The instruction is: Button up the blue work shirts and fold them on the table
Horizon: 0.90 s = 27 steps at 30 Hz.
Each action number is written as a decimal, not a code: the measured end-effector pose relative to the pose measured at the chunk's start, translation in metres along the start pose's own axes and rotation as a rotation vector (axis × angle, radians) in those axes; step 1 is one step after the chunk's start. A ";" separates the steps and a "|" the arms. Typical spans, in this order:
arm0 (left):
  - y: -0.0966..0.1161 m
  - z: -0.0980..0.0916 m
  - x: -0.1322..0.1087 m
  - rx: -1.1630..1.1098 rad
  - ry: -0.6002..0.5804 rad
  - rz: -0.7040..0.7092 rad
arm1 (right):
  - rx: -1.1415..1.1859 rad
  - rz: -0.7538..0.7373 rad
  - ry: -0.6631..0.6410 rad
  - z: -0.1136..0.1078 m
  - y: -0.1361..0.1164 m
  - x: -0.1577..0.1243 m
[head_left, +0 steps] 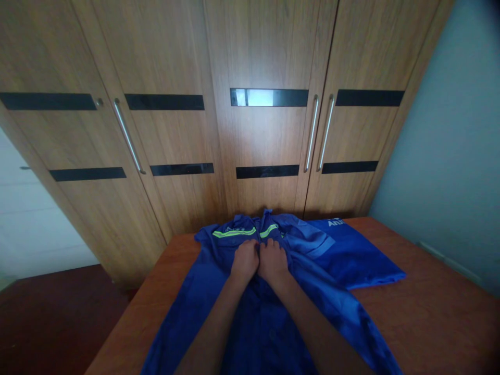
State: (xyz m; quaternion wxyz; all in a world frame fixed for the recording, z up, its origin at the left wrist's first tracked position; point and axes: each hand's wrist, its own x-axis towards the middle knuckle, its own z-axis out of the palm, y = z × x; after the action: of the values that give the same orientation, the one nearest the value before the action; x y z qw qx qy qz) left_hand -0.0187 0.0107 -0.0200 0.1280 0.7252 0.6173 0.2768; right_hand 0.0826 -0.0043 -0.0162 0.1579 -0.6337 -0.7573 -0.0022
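Note:
A dark blue work jacket point(207, 291) with yellow-green reflective strips lies spread over the table, its collar end toward the wardrobe. My left hand point(246, 258) is closed on the front of the jacket, just below the strips. Right beside it, my right hand point(272, 259) has its fingers curled on the other side of the jacket's front. The two hands meet at the middle of the garment, and the cloth between their fingertips is hidden. Buttons show faintly on the dark cloth between my forearms.
A folded brighter blue cloth item point(363, 260) with white lettering lies partly under the jacket on the right. The reddish-brown wooden table point(422, 323) stands against a wooden wardrobe point(261, 135) with metal handles. A pale wall point(449, 172) rises at the right.

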 end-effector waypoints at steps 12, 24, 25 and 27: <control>-0.029 0.039 -0.003 -0.108 -0.020 -0.125 | 0.622 0.242 0.048 0.038 0.064 0.000; -0.035 0.040 0.000 -0.275 0.029 -0.128 | 1.262 0.296 0.092 0.044 0.064 -0.001; -0.035 0.039 0.000 -0.287 0.028 -0.132 | 1.292 0.309 0.087 0.042 0.064 -0.001; -0.035 0.039 0.000 -0.303 0.024 -0.147 | 1.342 0.339 0.072 0.040 0.062 -0.003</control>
State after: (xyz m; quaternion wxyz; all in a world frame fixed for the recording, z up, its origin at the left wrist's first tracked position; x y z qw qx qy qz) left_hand -0.0256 0.0238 -0.0703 0.2487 0.6470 0.6215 0.3651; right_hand 0.1335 0.0134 -0.0668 0.5392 -0.5081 -0.4795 0.4704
